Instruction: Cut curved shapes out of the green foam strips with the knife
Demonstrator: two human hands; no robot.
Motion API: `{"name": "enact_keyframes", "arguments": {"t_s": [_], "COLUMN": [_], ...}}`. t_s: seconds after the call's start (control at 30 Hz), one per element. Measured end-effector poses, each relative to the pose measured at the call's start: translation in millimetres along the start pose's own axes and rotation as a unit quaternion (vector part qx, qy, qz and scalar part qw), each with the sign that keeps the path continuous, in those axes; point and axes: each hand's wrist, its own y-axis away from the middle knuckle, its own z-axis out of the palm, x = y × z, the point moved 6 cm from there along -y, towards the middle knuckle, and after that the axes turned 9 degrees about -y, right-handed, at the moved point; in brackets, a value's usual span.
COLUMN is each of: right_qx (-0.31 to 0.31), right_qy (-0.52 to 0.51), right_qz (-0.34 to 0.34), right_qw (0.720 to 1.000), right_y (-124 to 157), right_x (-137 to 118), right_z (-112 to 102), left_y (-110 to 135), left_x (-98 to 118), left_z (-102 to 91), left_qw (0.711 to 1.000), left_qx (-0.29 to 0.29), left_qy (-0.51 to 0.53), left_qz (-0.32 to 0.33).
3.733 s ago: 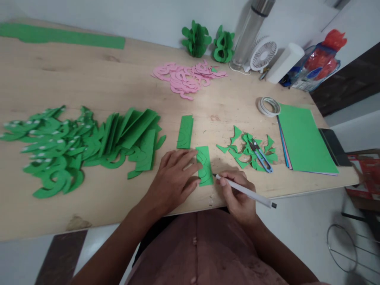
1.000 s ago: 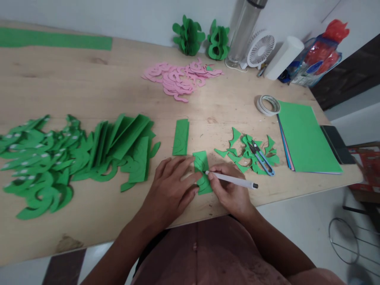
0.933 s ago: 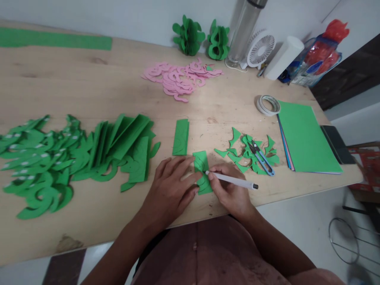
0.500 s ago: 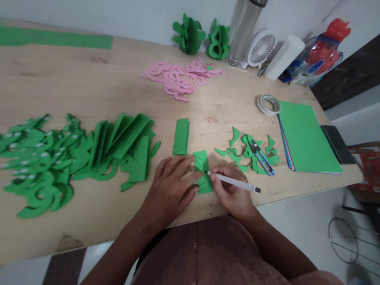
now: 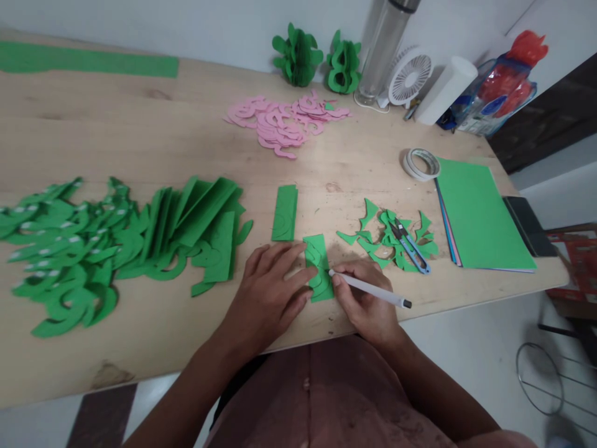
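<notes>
Curved lines are drawn on a small green paper strip [image 5: 319, 254] lying flat near the table's front edge. My left hand [image 5: 270, 283] rests with fingers stretched out, its fingertips on the strip's left side. A white pen [image 5: 373, 289] is pinched in my right hand [image 5: 366, 305], its tip at the strip's right edge. Just beyond the strip lies a folded green paper piece [image 5: 284, 213], also marked with a curve. To the right, blue-handled thread snips [image 5: 411, 247] lie on green paper scraps [image 5: 385, 239].
At left sit cut green shapes [image 5: 69, 298] and folded green papers [image 5: 200, 214]. Pink cutouts [image 5: 280, 124] lie farther back, before two green paper figures [image 5: 298, 56], a bottle [image 5: 387, 53] and a fan [image 5: 410, 76]. Tape rolls [image 5: 421, 165] and a paper stack [image 5: 485, 214] are at right.
The pen tip has shifted very slightly right, with the pen still in my right hand. My left hand stays on the strip. The whole view has moved a little.
</notes>
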Motion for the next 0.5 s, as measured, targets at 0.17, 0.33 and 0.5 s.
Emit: {"name": "enact_keyframes", "arguments": {"t_s": [0.17, 0.33, 0.5], "right_qx": [0.006, 0.004, 0.004], "right_qy": [0.005, 0.009, 0.021], "right_qz": [-0.004, -0.014, -0.019], "right_qw": [1.0, 1.0, 1.0], "right_y": [3.1, 5.9, 7.9], "right_x": [-0.8, -2.0, -4.5], "right_z": [-1.1, -2.1, -3.9], "left_y": [-0.4, -0.3, -0.2], "left_x": [0.1, 0.5, 0.3], "left_z": [-0.8, -0.9, 0.1], "left_qw": [1.0, 1.0, 1.0], "left_qx": [0.003, 0.006, 0.003], "left_qy": [0.005, 0.006, 0.01], "left_qz": [0.001, 0.002, 0.0]}}
